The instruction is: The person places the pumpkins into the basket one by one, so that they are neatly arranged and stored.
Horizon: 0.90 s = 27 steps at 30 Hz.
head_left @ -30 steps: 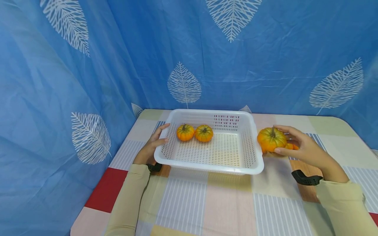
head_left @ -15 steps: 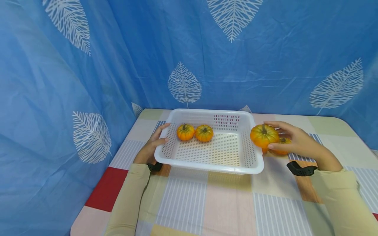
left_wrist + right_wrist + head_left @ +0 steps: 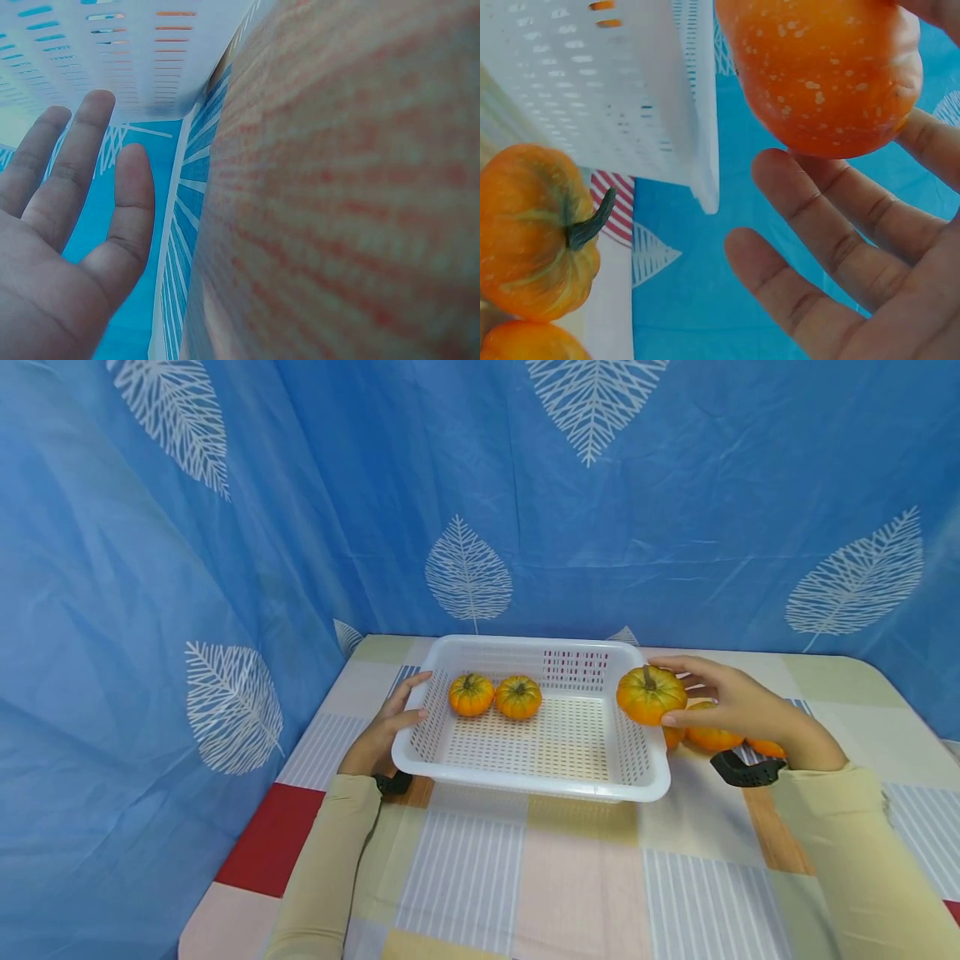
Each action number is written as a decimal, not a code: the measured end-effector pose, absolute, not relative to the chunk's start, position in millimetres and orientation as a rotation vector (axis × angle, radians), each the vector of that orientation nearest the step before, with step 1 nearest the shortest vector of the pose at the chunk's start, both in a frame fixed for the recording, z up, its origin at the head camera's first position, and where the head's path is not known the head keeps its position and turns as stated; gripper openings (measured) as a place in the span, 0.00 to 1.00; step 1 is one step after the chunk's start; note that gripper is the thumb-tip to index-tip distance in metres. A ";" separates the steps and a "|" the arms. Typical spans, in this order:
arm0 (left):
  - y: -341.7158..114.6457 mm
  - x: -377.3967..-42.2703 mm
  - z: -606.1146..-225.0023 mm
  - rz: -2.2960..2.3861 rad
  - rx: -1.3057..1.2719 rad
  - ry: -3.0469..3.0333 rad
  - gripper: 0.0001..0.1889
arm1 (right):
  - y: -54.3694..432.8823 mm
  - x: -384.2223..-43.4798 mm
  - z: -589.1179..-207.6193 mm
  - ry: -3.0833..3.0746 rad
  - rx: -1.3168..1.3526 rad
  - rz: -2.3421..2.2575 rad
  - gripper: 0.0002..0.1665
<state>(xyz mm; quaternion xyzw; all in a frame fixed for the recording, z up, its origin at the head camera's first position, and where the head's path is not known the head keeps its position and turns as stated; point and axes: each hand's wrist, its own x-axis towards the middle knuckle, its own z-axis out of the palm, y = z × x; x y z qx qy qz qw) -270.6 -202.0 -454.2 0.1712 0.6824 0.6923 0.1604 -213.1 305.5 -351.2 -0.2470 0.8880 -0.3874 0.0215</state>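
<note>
A white perforated plastic basket [image 3: 517,785] stands on the table with two small orange-green pumpkins [image 3: 471,697] side by side in its left half. My left hand [image 3: 382,731] rests at the basket's left end, thumb and a finger on the rim; the left wrist view shows its fingers fairly straight along the outer wall. At the opposite end my right hand [image 3: 723,693] grips a pumpkin [image 3: 649,697] by its side, stem up, overlapping the right rim in the head view. From the right wrist, its speckled orange underside [image 3: 817,90] shows beside the basket wall, with the lower fingers spread.
Several more pumpkins [image 3: 712,740] sit on the table right of the basket, partly hidden under my right hand; one shows its curved stem [image 3: 594,221] in the right wrist view. A patchwork cloth [image 3: 577,877] covers the table. Blue leaf-print curtains [image 3: 675,543] hang behind and at left.
My right hand has carried the pumpkin left and slightly up, from beside the basket to its right rim, uncovering pumpkins behind it. The left hand and basket stay put.
</note>
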 end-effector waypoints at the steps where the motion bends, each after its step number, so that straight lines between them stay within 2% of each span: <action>1: -201.9 -270.6 -454.1 1.976 0.491 1.952 0.44 | 304.0 -214.7 -349.9 2.742 -0.758 -1.192 0.44; 15: -201.1 -269.8 -452.3 1.969 0.477 1.956 0.44 | 285.4 -238.6 -344.2 2.666 -0.729 -1.118 0.43; 27: -201.5 -271.1 -455.4 1.988 0.474 1.928 0.43 | 270.7 -254.7 -345.8 2.560 -0.707 -1.246 0.41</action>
